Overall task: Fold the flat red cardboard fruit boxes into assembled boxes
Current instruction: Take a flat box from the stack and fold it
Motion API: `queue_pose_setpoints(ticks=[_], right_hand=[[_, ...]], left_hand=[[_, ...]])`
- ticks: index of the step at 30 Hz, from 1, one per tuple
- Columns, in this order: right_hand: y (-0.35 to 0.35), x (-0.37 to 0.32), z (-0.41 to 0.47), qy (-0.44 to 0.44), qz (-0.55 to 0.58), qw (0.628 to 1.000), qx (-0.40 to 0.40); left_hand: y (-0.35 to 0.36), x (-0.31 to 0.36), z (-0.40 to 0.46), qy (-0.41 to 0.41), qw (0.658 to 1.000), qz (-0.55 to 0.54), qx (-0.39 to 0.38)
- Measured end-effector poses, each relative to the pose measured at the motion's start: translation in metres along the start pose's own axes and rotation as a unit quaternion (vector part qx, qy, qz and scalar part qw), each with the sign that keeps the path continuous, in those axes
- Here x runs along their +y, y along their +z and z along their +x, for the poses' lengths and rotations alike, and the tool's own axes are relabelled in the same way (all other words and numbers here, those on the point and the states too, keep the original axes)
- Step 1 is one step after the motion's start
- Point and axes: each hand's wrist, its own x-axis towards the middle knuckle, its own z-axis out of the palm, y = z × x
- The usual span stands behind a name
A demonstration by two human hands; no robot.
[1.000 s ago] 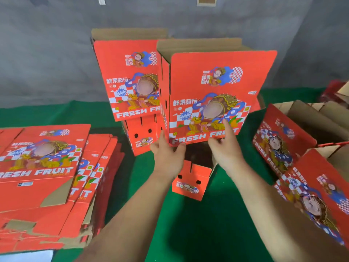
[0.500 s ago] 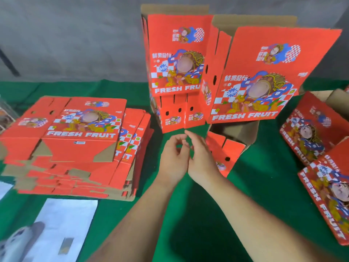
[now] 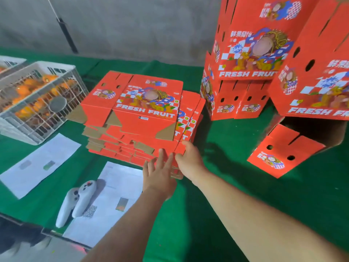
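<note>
Green cloth (image 3: 217,214) covers the table, with a grey wall behind. A stack of flats (image 3: 139,118) lies at mid-table, its top sheet printed side up and the lower ones fanned out at the near edge. To the right stand two assembled boxes (image 3: 251,59), upright and close together, and a third box (image 3: 283,150) lies tipped on its side below them.

The left hand (image 3: 159,172) reaches the stack's near corner with fingers straight and spread, touching the edges and gripping nothing. The right hand (image 3: 188,158) is just beside it, fingers curled at the same corner and seemingly pinching the edge of a flat; how many sheets it holds cannot be told.

At far left a white crate (image 3: 40,99) holds oranges. Papers (image 3: 40,161) and two white controllers (image 3: 77,199) lie in front of the stack.

The step in hand looks like taking one flat off the pile. The likely fault is lifting two or more at once, since the loose edges overlap and the tabs may catch on each other. A pull towards the person could also drag the whole fanned stack forward onto the controllers or slide sheets off. Swinging a lifted flat to the right could knock the upright boxes, which look light and tall.
</note>
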Motion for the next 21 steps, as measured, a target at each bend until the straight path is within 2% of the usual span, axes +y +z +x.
queue_pose_setpoints(ticks=[2, 4, 6, 9, 12, 14, 16, 17, 19, 21], right_hand=[[0.007, -0.006, 0.009, -0.077, -0.181, 0.98, -0.008], [0.012, -0.018, 0.022, -0.081, -0.264, 0.958, -0.074], [0.016, -0.028, 0.034, -0.021, -0.27, 0.956, -0.113], [0.023, -0.037, 0.038, -0.004, -0.263, 0.96, -0.095], [0.028, -0.043, 0.038, 0.053, -0.149, 0.984, -0.083], [0.026, -0.046, 0.038, 0.08, -0.117, 0.988, -0.067], [0.02, -0.044, 0.035, 0.04, -0.243, 0.966, -0.075], [0.016, -0.04, 0.032, 0.013, -0.311, 0.947, -0.078], [0.01, -0.028, 0.027, -0.026, -0.396, 0.915, -0.075], [0.008, -0.014, 0.023, -0.037, -0.427, 0.903, -0.041]], left_hand=[[0.001, -0.001, 0.002, 0.014, 1.0, -0.005, 0.003], [0.0, -0.004, 0.004, 0.025, 0.999, -0.028, 0.028], [0.0, -0.009, 0.007, 0.028, 0.995, -0.067, 0.062], [-0.005, -0.021, 0.011, 0.03, 0.988, -0.126, 0.079], [-0.008, -0.025, 0.011, 0.042, 0.989, -0.129, 0.061], [-0.013, -0.025, 0.011, 0.043, 0.985, -0.143, 0.089], [-0.024, -0.028, 0.019, 0.03, 0.978, -0.125, 0.164], [-0.031, -0.031, 0.027, 0.013, 0.979, -0.106, 0.175], [-0.046, -0.037, 0.045, -0.022, 0.99, -0.072, 0.117], [-0.052, -0.038, 0.056, -0.015, 0.999, 0.008, 0.044]])
